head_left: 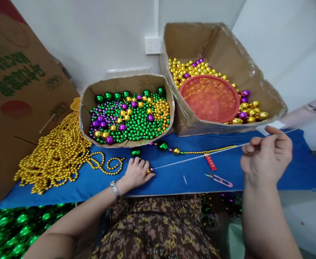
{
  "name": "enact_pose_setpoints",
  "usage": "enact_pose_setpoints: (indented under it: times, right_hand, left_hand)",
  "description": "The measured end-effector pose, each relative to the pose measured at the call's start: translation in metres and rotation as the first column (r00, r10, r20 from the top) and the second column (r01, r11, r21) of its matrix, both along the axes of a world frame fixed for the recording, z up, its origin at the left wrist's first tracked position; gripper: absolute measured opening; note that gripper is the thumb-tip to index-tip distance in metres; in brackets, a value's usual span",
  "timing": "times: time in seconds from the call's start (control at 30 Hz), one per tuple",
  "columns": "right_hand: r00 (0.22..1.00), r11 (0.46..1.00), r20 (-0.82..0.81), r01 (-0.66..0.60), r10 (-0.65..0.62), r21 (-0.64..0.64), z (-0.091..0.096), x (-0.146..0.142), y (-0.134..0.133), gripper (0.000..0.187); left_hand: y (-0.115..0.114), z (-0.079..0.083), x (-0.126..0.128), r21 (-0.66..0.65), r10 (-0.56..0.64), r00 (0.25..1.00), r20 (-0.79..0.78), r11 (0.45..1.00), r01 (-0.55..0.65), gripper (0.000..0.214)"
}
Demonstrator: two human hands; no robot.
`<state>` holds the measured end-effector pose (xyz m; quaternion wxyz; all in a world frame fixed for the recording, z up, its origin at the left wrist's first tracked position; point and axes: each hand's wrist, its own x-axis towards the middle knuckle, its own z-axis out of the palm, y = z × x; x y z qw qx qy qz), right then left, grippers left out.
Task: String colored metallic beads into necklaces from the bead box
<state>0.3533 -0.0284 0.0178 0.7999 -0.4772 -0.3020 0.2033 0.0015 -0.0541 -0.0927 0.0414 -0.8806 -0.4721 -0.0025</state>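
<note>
My left hand is closed around a bead strand on the blue cloth; small gold and purple beads peek out beside the thumb. From there a white string runs taut to the right. My right hand, raised above the table's right side, pinches that string. Behind it lies a strung row with a large green bead, a gold bead and a thin gold twisted cord. Another green bead sits just past my left fingers.
Pink-handled thread snips and a red tag lie between my hands. Gold bead chains are heaped at left. Behind stand a low carton of mixed beads and a taller carton holding beads and a red basket.
</note>
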Motion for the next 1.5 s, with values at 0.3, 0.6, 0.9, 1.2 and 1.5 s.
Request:
enact_pose_setpoints:
  times: [0.3,0.6,0.9,1.2,1.5]
  right_hand:
    - [0.998,0.989,0.060,-0.006,-0.003,0.151,0.009,0.000,0.005,0.019]
    - [0.872,0.894,0.238,-0.372,0.429,-0.248,-0.042,-0.080,-0.013,0.027]
    - [0.673,0.785,0.410,-0.478,0.615,-0.394,-0.089,-0.112,-0.027,0.028]
    - [0.612,0.824,0.552,-0.445,0.565,-0.350,-0.096,-0.103,-0.021,0.029]
    - [0.502,0.843,0.679,-0.365,0.536,-0.396,-0.074,-0.108,-0.009,0.028]
  left_hand:
    - [0.011,-0.003,-0.008,0.065,0.082,0.996,0.035,0.994,-0.084,0.040]
    - [0.111,0.105,0.012,-0.057,0.065,0.841,0.537,0.998,-0.040,0.035]
    - [0.328,0.125,0.039,-0.116,0.490,0.774,0.402,0.865,-0.487,0.054]
    - [0.319,0.125,0.045,-0.171,0.384,0.770,0.509,0.922,-0.347,0.052]
    - [0.168,0.111,0.024,-0.485,0.559,-0.108,0.822,0.787,0.381,0.039]
